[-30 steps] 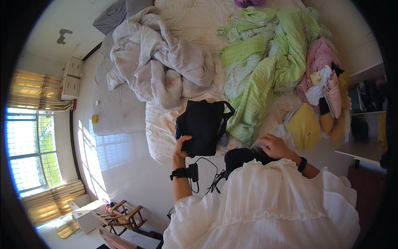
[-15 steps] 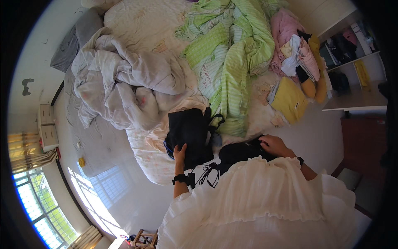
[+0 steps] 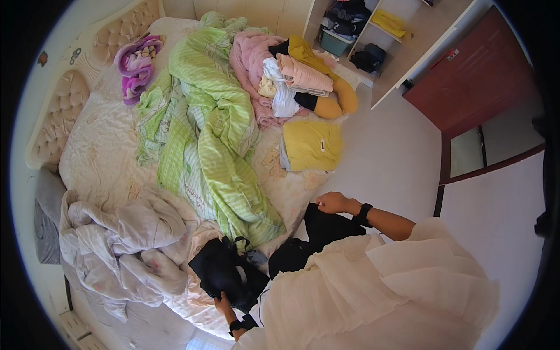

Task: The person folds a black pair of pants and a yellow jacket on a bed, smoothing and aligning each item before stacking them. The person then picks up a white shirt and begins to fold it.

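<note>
At the near edge of a wide bed (image 3: pixel 99 157), a person in a pale ruffled top is handling black clothing with both hands. Compared with a second ago, the right hand (image 3: pixel 332 203) has lifted away from the body and is now pinching the top edge of a black garment (image 3: pixel 318 236), pulling it up so it is hanging in soft folds against the bed's side. The left hand (image 3: pixel 223 303) is still closed on the lower edge of a black bag-like item (image 3: pixel 224 273) with thin looped straps, lying on the mattress; the fingers are partly hidden, so the exact hold is probably a grip rather than a rest. The view has also swung, now taking in the whole bed. Judging from this, the dark garment is being separated and spread out.

Around them, fabrics are lying loose: a crumpled pale grey quilt (image 3: pixel 116 239), a long green checked blanket (image 3: pixel 210 134) twisted down the middle, a fluffy pink blanket (image 3: pixel 251 64), a stack of folded clothes (image 3: pixel 297 81), and a flat, square yellow folded piece (image 3: pixel 312 146). Beyond, open shelves (image 3: pixel 373 35) are holding more items.
</note>
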A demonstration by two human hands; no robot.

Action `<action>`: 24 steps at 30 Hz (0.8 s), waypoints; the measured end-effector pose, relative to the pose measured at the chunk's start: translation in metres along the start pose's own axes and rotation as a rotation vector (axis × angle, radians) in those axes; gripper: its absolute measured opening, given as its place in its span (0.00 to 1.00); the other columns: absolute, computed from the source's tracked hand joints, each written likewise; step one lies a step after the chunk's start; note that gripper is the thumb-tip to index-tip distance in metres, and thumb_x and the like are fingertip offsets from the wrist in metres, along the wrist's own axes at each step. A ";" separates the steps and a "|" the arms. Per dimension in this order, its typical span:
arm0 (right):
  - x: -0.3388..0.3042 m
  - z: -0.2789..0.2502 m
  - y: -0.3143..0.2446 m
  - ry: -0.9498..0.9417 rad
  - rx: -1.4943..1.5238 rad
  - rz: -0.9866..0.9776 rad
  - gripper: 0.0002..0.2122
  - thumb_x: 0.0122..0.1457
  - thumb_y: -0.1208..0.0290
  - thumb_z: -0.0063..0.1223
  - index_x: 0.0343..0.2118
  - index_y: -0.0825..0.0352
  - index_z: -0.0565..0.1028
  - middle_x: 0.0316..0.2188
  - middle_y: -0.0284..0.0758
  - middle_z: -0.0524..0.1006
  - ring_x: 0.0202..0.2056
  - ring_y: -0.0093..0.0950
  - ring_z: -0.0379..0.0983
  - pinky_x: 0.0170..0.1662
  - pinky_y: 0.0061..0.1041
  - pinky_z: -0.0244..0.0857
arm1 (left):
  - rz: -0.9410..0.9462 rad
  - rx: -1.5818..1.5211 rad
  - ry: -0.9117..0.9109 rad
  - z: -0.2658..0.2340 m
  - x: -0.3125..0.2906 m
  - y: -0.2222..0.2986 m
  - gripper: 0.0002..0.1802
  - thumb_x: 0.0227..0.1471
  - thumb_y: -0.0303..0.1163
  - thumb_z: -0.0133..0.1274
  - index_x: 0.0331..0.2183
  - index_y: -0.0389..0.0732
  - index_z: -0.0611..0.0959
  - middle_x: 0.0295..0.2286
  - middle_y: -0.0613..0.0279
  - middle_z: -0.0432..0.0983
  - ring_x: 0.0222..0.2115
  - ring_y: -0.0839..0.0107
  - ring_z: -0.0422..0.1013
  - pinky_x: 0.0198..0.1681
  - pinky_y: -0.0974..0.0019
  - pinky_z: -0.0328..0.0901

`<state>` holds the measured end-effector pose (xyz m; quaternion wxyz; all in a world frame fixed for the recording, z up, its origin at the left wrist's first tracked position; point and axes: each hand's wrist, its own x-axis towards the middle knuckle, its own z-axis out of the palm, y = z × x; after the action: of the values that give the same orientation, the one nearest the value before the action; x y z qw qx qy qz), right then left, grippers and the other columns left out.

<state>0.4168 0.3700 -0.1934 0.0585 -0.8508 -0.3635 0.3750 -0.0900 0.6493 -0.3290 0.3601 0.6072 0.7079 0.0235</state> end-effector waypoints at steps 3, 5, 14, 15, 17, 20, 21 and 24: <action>0.015 -0.016 0.054 0.091 0.105 0.125 0.16 0.50 0.62 0.46 0.40 0.65 0.74 0.36 0.42 0.77 0.39 0.41 0.72 0.42 0.37 0.65 | -0.066 0.128 0.138 0.005 -0.003 0.005 0.34 0.41 0.44 0.58 0.44 0.26 0.74 0.42 0.37 0.72 0.42 0.47 0.70 0.47 0.57 0.64; 0.030 -0.027 0.088 0.194 0.171 0.240 0.18 0.48 0.62 0.46 0.41 0.66 0.73 0.37 0.44 0.76 0.39 0.43 0.72 0.42 0.37 0.65 | -0.118 0.102 0.239 0.002 -0.012 0.006 0.34 0.41 0.44 0.57 0.44 0.27 0.74 0.42 0.38 0.71 0.42 0.47 0.69 0.46 0.57 0.64; 0.136 -0.031 0.210 0.607 0.732 0.369 0.26 0.46 0.55 0.52 0.42 0.72 0.69 0.38 0.48 0.75 0.41 0.43 0.72 0.44 0.36 0.65 | 0.258 -0.126 0.426 0.018 -0.079 0.133 0.16 0.46 0.29 0.50 0.37 0.29 0.78 0.32 0.48 0.75 0.34 0.59 0.72 0.40 0.63 0.66; 0.147 -0.026 0.214 0.637 0.733 0.406 0.24 0.46 0.56 0.52 0.40 0.71 0.70 0.37 0.48 0.75 0.40 0.43 0.72 0.43 0.36 0.65 | 0.238 -0.148 0.373 0.031 -0.085 0.168 0.14 0.47 0.27 0.49 0.37 0.29 0.78 0.31 0.50 0.75 0.33 0.61 0.72 0.39 0.64 0.67; 0.162 -0.026 0.212 0.536 0.677 0.550 0.20 0.46 0.58 0.52 0.37 0.70 0.71 0.34 0.47 0.76 0.37 0.44 0.73 0.41 0.37 0.65 | 0.482 -0.110 0.220 0.059 -0.101 0.243 0.13 0.50 0.25 0.48 0.38 0.30 0.78 0.32 0.53 0.76 0.32 0.65 0.72 0.38 0.65 0.67; 0.163 -0.054 0.193 0.542 0.716 0.509 0.13 0.47 0.64 0.49 0.31 0.67 0.71 0.27 0.46 0.75 0.31 0.44 0.72 0.35 0.38 0.64 | 0.525 -0.140 -0.073 0.116 -0.121 0.358 0.13 0.52 0.30 0.49 0.38 0.32 0.79 0.33 0.57 0.78 0.32 0.68 0.73 0.38 0.68 0.66; 0.160 -0.071 0.178 0.575 0.726 0.477 0.10 0.47 0.66 0.48 0.29 0.67 0.71 0.24 0.46 0.74 0.29 0.44 0.72 0.32 0.38 0.63 | 0.534 -0.145 -0.138 0.139 -0.129 0.393 0.14 0.52 0.31 0.50 0.38 0.32 0.79 0.32 0.59 0.78 0.32 0.71 0.73 0.37 0.69 0.66; 0.139 -0.119 0.115 0.544 0.847 -0.012 0.05 0.48 0.71 0.45 0.26 0.66 0.70 0.19 0.45 0.70 0.24 0.44 0.69 0.27 0.37 0.59 | 0.048 -0.363 -0.654 0.197 -0.145 0.482 0.25 0.54 0.41 0.51 0.50 0.39 0.70 0.43 0.59 0.72 0.42 0.70 0.69 0.37 0.66 0.67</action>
<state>0.6267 0.3987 -0.2340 0.4936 -0.8170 -0.1558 0.2541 0.4230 0.5689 -0.1777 0.6684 0.5253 0.5252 -0.0381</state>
